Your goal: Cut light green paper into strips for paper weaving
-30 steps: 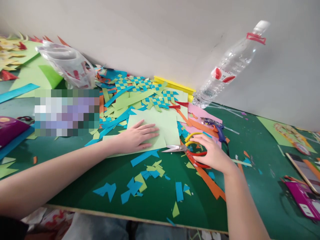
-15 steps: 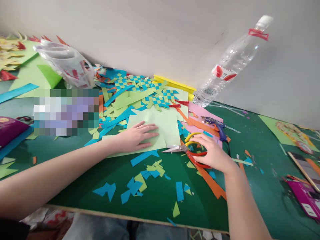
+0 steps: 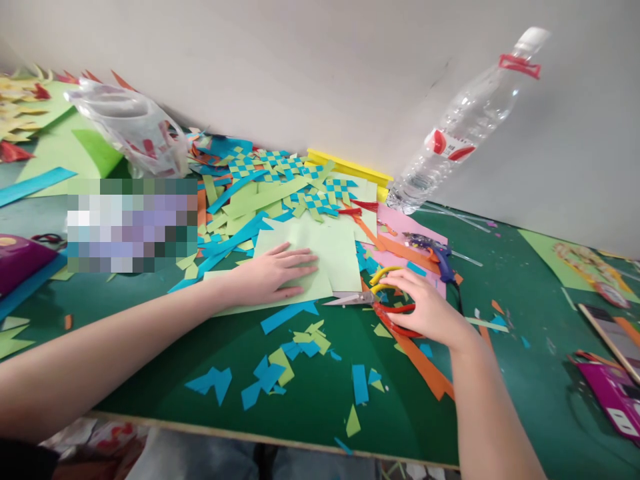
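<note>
My left hand (image 3: 277, 272) lies flat with its fingers spread on pale green paper (image 3: 333, 247), pressing it to the table. My right hand (image 3: 423, 303) is curled round the handles of a pair of scissors (image 3: 373, 298), one loop yellow and the other red. The scissor blades point left, low over the table and right by the paper's lower edge, slightly apart. Beyond the paper lie blue-and-green woven paper pieces (image 3: 313, 200) among loose strips. An orange paper strip (image 3: 425, 365) runs under and below my right hand.
Blue and green scraps (image 3: 270, 373) are scattered near the front edge. A clear plastic bottle (image 3: 460, 127) leans at the wall beside a yellow strip-like holder (image 3: 345, 168). A blue glue gun (image 3: 440, 260) lies on pink paper. A plastic bag (image 3: 135, 130) stands at the left.
Both hands, the scissors and the paper keep almost the same places. Only a very slight shift of the whole view shows.
</note>
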`<state>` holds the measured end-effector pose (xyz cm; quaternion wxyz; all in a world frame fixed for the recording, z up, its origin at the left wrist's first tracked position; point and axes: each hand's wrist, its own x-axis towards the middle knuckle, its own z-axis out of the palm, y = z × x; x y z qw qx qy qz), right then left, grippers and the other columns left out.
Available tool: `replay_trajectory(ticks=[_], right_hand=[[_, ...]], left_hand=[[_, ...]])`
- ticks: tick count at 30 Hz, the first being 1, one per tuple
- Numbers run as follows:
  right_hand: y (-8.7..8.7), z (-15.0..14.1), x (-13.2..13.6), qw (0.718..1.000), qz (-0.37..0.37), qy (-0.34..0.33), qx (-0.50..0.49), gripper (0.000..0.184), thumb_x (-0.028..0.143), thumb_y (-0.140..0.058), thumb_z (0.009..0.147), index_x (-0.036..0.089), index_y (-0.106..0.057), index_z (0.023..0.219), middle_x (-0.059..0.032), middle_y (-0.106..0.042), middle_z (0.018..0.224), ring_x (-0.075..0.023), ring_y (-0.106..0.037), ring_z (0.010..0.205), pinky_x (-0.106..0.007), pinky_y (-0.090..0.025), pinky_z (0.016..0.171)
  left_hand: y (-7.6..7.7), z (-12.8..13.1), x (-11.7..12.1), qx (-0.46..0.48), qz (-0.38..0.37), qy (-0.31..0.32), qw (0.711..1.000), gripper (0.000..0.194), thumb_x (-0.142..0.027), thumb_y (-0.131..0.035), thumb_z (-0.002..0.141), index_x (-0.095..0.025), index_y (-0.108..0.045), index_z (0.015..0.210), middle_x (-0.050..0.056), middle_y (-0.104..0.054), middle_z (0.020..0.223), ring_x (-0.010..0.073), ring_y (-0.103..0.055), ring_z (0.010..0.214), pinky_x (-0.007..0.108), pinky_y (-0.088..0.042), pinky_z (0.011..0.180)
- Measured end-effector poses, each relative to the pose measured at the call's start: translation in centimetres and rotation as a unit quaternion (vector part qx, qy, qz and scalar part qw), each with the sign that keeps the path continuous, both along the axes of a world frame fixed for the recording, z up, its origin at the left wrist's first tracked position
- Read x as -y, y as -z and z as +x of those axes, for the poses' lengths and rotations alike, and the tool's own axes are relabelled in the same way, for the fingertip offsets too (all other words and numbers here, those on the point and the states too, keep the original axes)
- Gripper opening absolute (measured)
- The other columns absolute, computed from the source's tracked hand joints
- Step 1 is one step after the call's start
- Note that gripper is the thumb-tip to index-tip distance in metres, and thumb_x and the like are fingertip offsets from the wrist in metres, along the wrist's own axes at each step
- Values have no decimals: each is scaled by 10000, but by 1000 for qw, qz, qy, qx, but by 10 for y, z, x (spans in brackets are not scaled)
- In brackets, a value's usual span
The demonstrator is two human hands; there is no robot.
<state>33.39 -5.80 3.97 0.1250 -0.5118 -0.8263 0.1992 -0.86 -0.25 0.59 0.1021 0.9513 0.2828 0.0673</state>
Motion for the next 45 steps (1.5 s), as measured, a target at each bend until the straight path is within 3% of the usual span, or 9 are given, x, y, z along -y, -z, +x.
replay_trajectory(ticks=[17,25,32,39,45], right_hand=[[1,-1,1,1000,11,7,3,439,189,-656,714,292,-562,1131,-52,-517,1304,-271,-517,1198,-465,-439,1017],[-1,-6,1,1000,9,11,8,482,204,-715,655,277,-548,1101,-54,-541,1257,-279,-504,1188,-463,-433,1012],[0,-7,1,999,21,8,29,478,252,-705,705,288,-548,1155,-55,-532,1292,-285,-472,1240,-489,-395,1054],[-1,-2,3,997,27,7,72,481,265,-668,757,307,-536,1218,-51,-513,1355,-304,-454,1265,-512,-408,1041],[-2,-2,3,997,27,-2,72,464,276,-657,780,304,-528,1225,-55,-512,1373,-305,-449,1284,-518,-402,1052]], left_hand=[[0,2,3,-9,48,7,999,522,-408,-351,998,-221,-310,1484,38,-379,1519,177,-287,1430,394,4,1216],[-1,3,1,-1,42,24,999,520,-376,-371,995,-221,-299,1486,45,-392,1511,169,-336,1407,376,-94,1216],[-1,2,1,-5,59,42,997,425,-334,-350,1002,-294,-418,1420,9,-372,1524,181,-306,1420,414,-95,1208],[1,2,-1,-8,37,44,998,441,-347,-338,1007,-293,-377,1443,-38,-359,1526,165,-246,1445,389,-21,1211],[2,2,-2,-1,23,42,999,442,-350,-360,1001,-300,-383,1439,-30,-375,1519,171,-260,1441,401,-53,1208]])
